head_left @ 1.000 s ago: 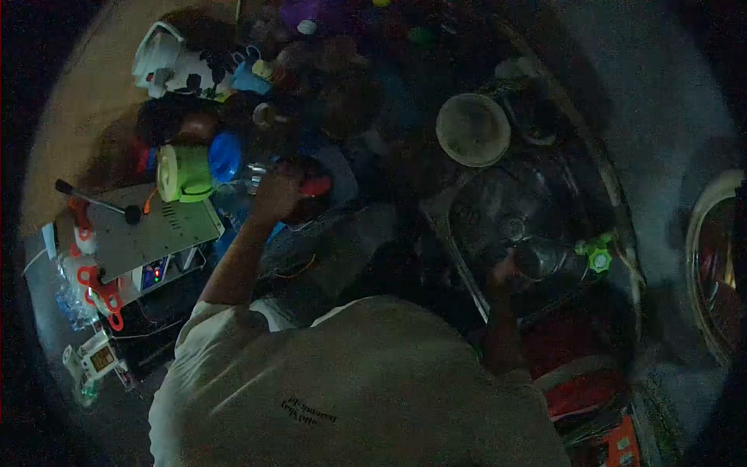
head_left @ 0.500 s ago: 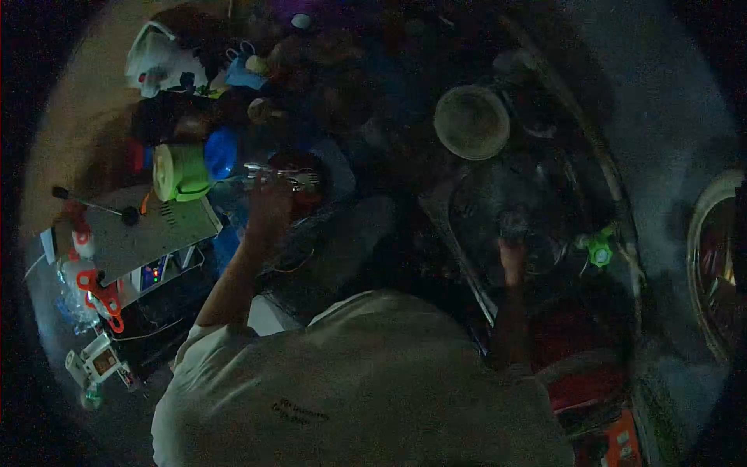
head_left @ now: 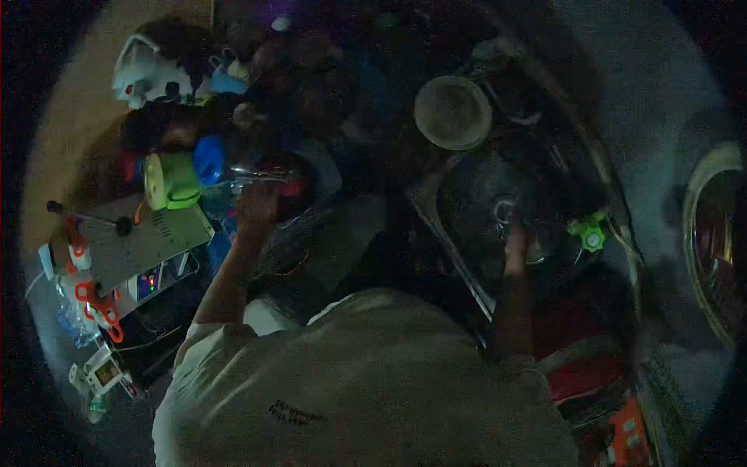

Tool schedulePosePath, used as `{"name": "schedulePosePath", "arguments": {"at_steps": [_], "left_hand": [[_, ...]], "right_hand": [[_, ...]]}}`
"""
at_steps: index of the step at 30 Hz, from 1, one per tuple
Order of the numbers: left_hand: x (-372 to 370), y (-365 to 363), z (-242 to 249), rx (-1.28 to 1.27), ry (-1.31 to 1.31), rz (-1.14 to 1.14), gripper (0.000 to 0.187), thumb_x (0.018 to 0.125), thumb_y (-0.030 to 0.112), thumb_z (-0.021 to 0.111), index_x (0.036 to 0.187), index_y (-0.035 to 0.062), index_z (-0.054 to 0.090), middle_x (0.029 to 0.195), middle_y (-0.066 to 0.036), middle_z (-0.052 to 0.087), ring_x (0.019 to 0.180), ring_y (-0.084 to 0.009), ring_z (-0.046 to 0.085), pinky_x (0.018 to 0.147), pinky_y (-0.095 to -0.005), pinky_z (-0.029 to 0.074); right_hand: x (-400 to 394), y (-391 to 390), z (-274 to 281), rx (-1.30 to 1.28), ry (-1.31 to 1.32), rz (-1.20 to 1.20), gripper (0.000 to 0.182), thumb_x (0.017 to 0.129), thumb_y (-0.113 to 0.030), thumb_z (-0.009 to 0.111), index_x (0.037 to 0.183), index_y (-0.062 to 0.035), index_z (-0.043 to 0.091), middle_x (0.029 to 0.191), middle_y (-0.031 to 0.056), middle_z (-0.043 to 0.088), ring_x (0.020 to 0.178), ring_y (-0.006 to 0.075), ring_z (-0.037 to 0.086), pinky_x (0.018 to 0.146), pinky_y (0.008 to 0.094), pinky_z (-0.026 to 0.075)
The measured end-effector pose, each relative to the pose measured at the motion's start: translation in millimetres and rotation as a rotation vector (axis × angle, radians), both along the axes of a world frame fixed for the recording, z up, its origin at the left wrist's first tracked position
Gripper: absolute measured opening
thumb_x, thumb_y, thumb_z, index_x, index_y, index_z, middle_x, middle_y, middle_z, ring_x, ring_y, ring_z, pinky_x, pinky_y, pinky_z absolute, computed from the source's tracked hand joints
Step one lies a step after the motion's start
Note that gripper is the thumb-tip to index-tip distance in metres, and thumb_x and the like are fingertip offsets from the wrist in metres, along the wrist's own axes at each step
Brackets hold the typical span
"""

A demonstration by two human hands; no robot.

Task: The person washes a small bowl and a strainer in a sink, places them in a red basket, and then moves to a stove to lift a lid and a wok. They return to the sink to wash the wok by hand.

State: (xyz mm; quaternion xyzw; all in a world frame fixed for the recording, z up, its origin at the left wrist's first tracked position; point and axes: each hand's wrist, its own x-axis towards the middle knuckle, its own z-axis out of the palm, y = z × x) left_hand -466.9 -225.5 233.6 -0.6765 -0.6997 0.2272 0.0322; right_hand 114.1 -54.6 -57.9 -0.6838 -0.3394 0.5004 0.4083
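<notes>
Head view: left hand [head_left: 258, 204] in closed grip on shiny metal utensils [head_left: 259, 174]

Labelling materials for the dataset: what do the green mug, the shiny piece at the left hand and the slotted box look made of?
Green mug: likely plastic, satin; even colour, soft sheen.
Shiny piece at left hand: probably polished metal; streaky glints, though clear plastic is possible.
Slotted box: perhaps painted metal, matte; flat panel, straight edges.
</notes>
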Motion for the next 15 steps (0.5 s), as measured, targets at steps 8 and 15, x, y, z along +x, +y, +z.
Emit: {"name": "schedulePosePath", "arguments": {"at_steps": [8,15], "left_hand": [[-24.0,-15.7,-17.1,0.018,-0.155,0.07,0.032,0.098,0.029,0.047,0.119,0.0101,0.062,0.115,-0.014,0.063,0.113,-0.0316,0.055,0.105,-0.0495,0.035],[-14.9,-3.8,19.4,0.047,-0.253,-0.042,0.031,0.096,0.029,0.05,0.115,0.0076,0.062,0.109,-0.014,0.063,0.109,-0.0336,0.056,0.106,-0.0514,0.033]], "right_hand": [[-19.2,-11.4,71.7,0.127,-0.196,-0.126,0.071,0.084,-0.013,0.074,0.143,-0.0012,0.036,0.135,0.017,0.048,0.116,0.0289,0.052,0.1,0.0377,0.041],[-27.9,-8.3,82.5,0.23,0.264,-0.176,0.052,0.089,-0.014,0.068,0.134,-0.0034,0.044,0.129,0.0135,0.052,0.112,0.0294,0.055,0.094,0.0387,0.045]]}}
